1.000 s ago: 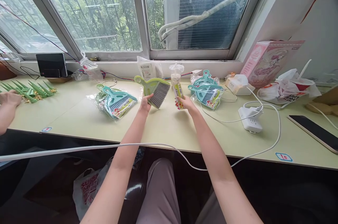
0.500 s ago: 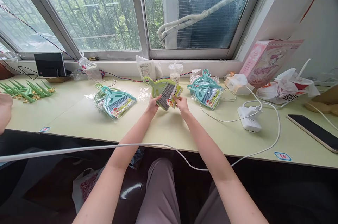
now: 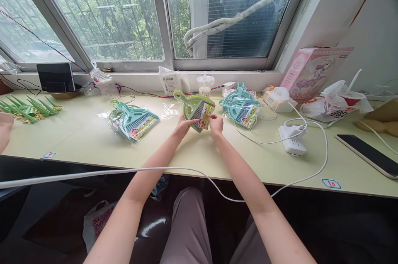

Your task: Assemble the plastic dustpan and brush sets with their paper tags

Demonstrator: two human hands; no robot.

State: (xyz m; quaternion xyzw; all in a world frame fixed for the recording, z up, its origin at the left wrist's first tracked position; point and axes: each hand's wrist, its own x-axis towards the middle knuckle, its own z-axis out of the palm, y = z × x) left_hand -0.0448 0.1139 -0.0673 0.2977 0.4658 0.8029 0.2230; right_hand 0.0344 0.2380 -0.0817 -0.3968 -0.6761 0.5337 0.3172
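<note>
A green dustpan and brush set (image 3: 193, 104) is held up over the middle of the desk, its handle pointing up and left. My left hand (image 3: 183, 126) is closed around its lower left side, the thumb lying across the front of the brush bristles. A printed cardboard label (image 3: 206, 115) covers the right part of the bristles. My right hand (image 3: 216, 123) pinches the right edge of that label. To the left lie turquoise and green dustpan sets (image 3: 133, 121) in clear plastic. More turquoise dustpan sets (image 3: 241, 108) lie on the right, with labels on the brushes.
A white cable (image 3: 186, 168) crosses in front of my forearms. On the right are a power strip (image 3: 292, 141), a phone (image 3: 367, 154) and a pink box (image 3: 314, 73). Green plastic pieces (image 3: 29, 108) lie at far left, near another person's hand (image 3: 4, 131). Clear wrappers (image 3: 172, 110) lie behind.
The green dustpan set has turned slightly and shifted a little right. My left thumb has moved farther across its front, towards the label. My right hand has turned and curled at the label's edge.
</note>
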